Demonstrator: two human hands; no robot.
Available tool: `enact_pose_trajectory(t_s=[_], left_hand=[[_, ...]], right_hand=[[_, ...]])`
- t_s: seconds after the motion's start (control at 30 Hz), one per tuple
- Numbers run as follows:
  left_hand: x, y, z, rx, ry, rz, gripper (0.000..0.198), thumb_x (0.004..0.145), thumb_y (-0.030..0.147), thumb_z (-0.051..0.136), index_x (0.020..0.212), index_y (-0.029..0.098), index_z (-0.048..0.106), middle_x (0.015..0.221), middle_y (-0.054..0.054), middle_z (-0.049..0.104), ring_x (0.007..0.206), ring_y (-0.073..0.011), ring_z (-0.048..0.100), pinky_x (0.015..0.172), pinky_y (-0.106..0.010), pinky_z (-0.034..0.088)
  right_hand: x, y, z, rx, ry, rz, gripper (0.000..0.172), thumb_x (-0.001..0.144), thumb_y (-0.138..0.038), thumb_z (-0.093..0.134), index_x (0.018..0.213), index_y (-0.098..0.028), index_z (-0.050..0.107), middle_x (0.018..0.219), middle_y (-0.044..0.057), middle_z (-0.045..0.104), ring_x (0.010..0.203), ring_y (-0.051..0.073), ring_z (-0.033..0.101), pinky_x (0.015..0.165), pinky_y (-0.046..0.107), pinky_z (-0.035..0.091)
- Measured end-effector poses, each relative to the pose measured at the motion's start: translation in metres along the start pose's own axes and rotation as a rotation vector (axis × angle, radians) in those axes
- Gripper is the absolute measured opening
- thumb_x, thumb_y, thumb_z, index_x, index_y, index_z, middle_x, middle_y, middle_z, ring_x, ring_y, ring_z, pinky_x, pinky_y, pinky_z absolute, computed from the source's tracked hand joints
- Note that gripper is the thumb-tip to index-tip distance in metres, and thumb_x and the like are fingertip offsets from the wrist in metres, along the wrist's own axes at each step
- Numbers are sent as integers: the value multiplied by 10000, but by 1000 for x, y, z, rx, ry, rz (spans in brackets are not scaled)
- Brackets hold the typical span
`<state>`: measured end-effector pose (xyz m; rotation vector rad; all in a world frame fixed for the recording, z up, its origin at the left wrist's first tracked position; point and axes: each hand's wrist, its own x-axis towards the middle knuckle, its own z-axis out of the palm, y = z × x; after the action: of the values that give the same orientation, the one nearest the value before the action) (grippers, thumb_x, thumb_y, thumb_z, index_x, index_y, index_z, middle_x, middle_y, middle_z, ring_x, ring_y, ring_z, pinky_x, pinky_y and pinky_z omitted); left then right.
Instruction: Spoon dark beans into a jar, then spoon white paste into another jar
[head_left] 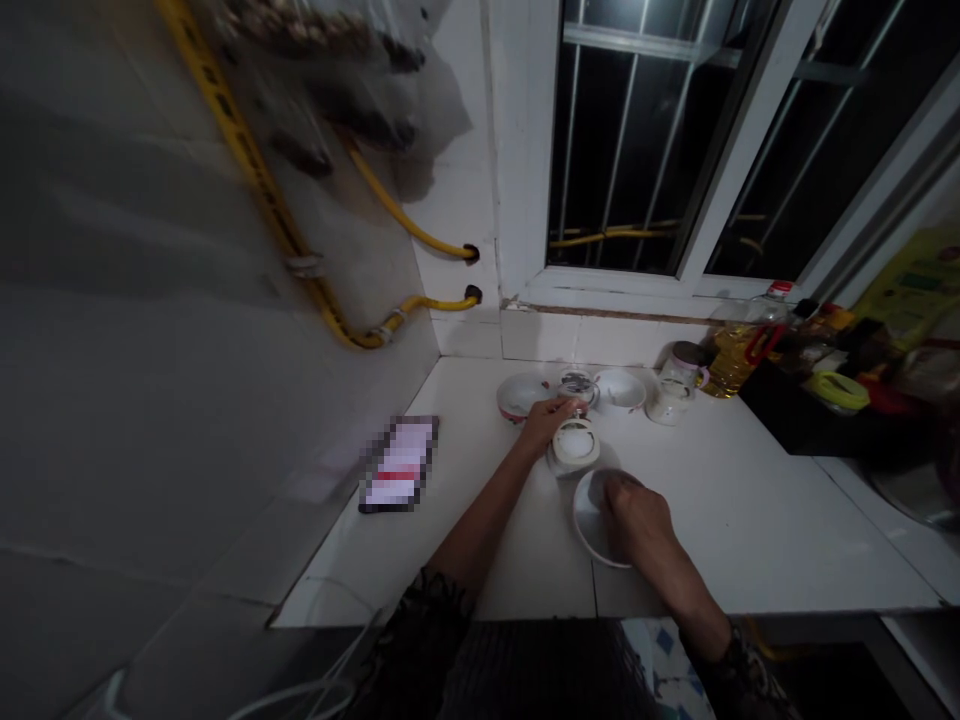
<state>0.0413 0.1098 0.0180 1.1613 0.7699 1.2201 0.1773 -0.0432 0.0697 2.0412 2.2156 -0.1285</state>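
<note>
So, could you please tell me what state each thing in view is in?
Phone: face up, screen lit.
Jar at the left hand: seems open, white showing on top.
Bowl at the right hand: contents unclear.
Left back bowl: upright.
Right back bowl: upright.
Dark-lidded jar: upright, closed.
Oil bottle: upright, red cap on.
Window: cannot tell whether fully shut.

The left hand (549, 422) extends beyond the right hand (643, 518) (fingers curled).

Yellow hose (274, 205) on tiled wall (150, 390), barred window (637, 140), red-capped oil bottle (729, 357), phone (400, 464)
</note>
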Motion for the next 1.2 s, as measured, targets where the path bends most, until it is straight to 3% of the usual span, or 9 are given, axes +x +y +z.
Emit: enact_pose_trajectory(t_s=[0.17, 0.3, 0.37, 0.5, 0.7, 0.83, 1.0, 1.2], left_hand=[[-9, 10, 1, 65, -5, 36, 415, 681, 497, 749, 871, 128, 759, 811, -79, 751, 773, -224, 693, 691, -295, 531], [-15, 17, 2, 119, -19, 69, 370, 697, 472, 724, 854, 139, 762, 800, -60, 750, 781, -221, 685, 712, -296, 525], [-18, 20, 3, 147, -23, 88, 364, 697, 471, 718, 849, 143, 760, 814, -58, 751, 797, -226, 683, 730, -306, 524], [-22, 23, 3, 197, -34, 122, 397, 687, 476, 719, 896, 139, 749, 863, -76, 751, 847, -252, 687, 779, -341, 526], [-24, 28, -3, 296, -58, 159, 416, 685, 451, 726, 970, 148, 722, 944, -88, 744, 911, -266, 682, 845, -362, 511], [-29, 39, -7, 406, -56, 191, 320, 728, 397, 687, 949, 168, 724, 942, -67, 744, 918, -260, 672, 857, -344, 493], [-42, 49, -7, 533, 6, 229, 219, 757, 357, 661, 895, 196, 715, 933, -44, 733, 916, -244, 655, 855, -318, 478], [-59, 42, -13, 629, 145, 226, 175, 818, 356, 584, 799, 199, 658, 856, -42, 709, 847, -227, 639, 808, -311, 472]], right_hand=[[2, -3, -3, 77, -44, 53, 378, 860, -58, 468, 1228, -128, 511, 1113, 160, 692, 1016, 253, 667, 736, 303, 453], [2, -4, -4, 158, -68, 82, 488, 818, -21, 481, 1301, -93, 463, 1069, 169, 707, 991, 247, 677, 742, 294, 446], [1, -1, -1, 223, 13, 54, 475, 808, -36, 484, 1277, -108, 508, 1024, 152, 718, 959, 244, 680, 747, 295, 452], [-7, 12, 7, 412, 325, -78, 350, 796, -99, 476, 1104, -162, 631, 904, 90, 714, 774, 197, 670, 689, 275, 461], [-21, 26, 14, 813, 637, -147, 147, 867, -274, 481, 845, -192, 600, 651, -13, 572, 538, 118, 518, 516, 215, 409], [-24, 28, 20, 975, 696, -100, 184, 878, -329, 495, 782, -196, 579, 611, -35, 497, 523, 104, 470, 485, 198, 388], [-22, 30, 28, 1061, 706, -83, 187, 858, -346, 527, 784, -186, 588, 617, -27, 508, 537, 105, 474, 481, 195, 392], [-20, 30, 30, 1124, 708, -54, 200, 843, -367, 546, 768, -185, 583, 605, -28, 507, 527, 105, 471, 480, 197, 397]])
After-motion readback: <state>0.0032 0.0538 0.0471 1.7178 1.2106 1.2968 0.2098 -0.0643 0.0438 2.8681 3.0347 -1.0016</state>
